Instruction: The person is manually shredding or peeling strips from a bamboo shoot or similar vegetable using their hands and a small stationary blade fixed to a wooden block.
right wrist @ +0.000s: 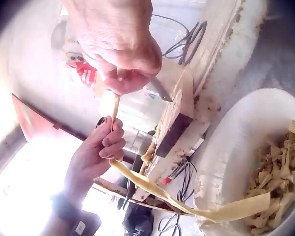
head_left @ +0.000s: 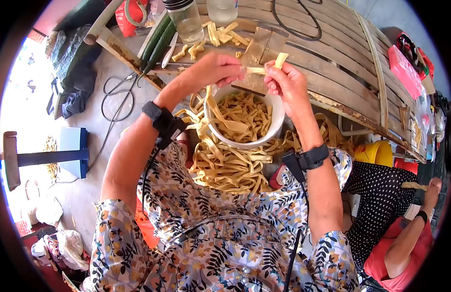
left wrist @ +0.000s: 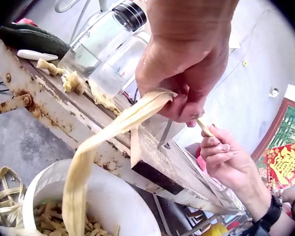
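Observation:
My left hand [head_left: 218,70] and right hand [head_left: 289,85] are raised over the near edge of the slatted bench, close together. Between them a short stretch of a pale-yellow flat strip [head_left: 257,71] is pulled straight, pinched by the fingers of both. In the left wrist view the long tail of the strip [left wrist: 115,125] hangs from the left hand down over a white bucket [left wrist: 113,201]. Short pieces [head_left: 242,114] like it, some knotted, fill the bucket's lower part. A narrow metal blade [right wrist: 161,90] stands up from a wooden block [right wrist: 174,130] beside the hands.
Many long strips [head_left: 228,168] lie heaped on the floor around the bucket. On the bench [head_left: 328,63] are a black-lidded jar [head_left: 186,24], cucumbers [head_left: 155,41], loose knotted pieces [head_left: 225,34] and a black cable [head_left: 296,36]. Another person [head_left: 401,243] sits at right.

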The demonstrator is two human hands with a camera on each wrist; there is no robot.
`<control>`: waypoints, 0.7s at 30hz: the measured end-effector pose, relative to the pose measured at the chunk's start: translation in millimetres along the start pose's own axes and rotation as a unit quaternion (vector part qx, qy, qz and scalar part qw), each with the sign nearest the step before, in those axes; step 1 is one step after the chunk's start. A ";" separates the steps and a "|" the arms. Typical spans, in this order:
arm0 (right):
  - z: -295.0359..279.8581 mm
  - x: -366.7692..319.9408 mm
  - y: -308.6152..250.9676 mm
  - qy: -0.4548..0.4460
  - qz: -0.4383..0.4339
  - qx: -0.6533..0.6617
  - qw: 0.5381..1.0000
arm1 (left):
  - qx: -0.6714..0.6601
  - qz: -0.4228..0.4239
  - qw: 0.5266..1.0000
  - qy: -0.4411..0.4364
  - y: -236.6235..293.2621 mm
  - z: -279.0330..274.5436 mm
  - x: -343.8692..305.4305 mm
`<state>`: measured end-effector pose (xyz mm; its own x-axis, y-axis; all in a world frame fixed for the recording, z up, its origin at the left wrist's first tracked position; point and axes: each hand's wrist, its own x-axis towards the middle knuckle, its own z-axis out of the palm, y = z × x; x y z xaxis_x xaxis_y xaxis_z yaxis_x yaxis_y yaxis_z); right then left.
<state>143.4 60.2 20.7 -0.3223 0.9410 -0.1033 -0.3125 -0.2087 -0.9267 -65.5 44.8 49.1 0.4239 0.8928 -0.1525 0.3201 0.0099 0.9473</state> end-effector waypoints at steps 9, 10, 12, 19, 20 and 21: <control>-9.4 38.7 -12.5 0.106 -0.065 -0.039 0.991 | 0.088 0.102 0.971 0.199 -14.5 -1.8 60.6; -11.4 36.6 -13.5 0.083 -0.056 -0.025 0.995 | 0.087 0.096 0.973 0.191 -18.1 -1.5 61.9; -13.4 31.3 -20.6 0.036 -0.041 0.006 0.998 | 0.090 0.088 0.976 0.175 -3.9 -2.0 54.9; -22.5 22.1 -34.0 -0.064 0.000 0.027 0.998 | 0.030 0.084 0.990 0.106 -0.8 -9.8 44.7; -23.5 21.6 -33.7 -0.063 -0.003 0.012 0.998 | 0.022 0.085 0.991 0.105 0.0 -8.2 41.7; -24.0 22.3 -33.5 -0.062 -0.009 -0.002 0.998 | 0.017 0.088 0.991 0.103 0.9 -9.1 40.5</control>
<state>168.1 94.6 40.8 -0.4241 0.9047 -0.0410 -0.3160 -0.1903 -0.9295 -55.7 85.0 46.3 0.2950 0.9522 0.0787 0.2856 -0.1665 0.9438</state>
